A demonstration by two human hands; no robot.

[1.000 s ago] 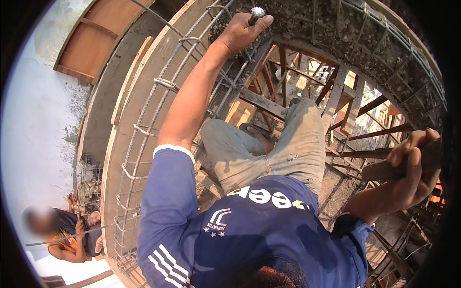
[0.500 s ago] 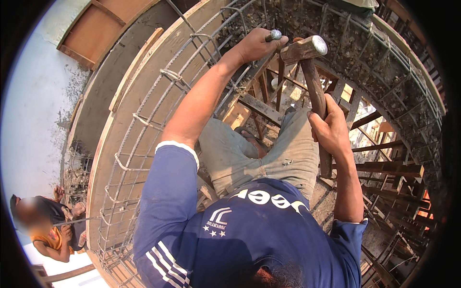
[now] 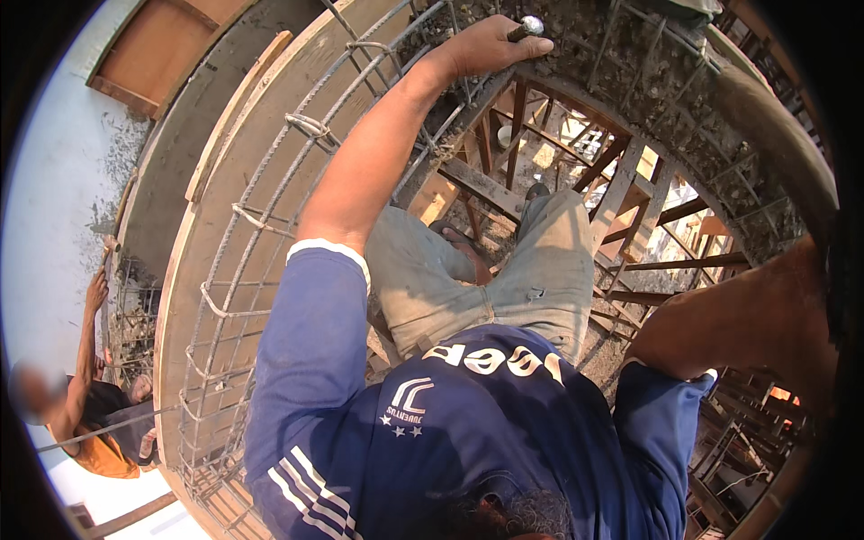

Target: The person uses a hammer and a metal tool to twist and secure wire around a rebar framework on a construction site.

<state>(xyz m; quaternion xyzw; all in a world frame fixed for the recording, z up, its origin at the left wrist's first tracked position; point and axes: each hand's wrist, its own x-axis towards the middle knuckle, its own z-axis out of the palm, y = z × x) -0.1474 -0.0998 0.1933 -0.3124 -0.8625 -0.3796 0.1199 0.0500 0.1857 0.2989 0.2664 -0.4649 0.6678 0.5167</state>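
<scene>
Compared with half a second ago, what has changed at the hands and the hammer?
The right hand has swung the wooden-handled hammer back and out of view; only the right forearm shows now. The left hand still holds the short metal chisel against the rough grey concrete beam, above the steel rebar cage.
</scene>
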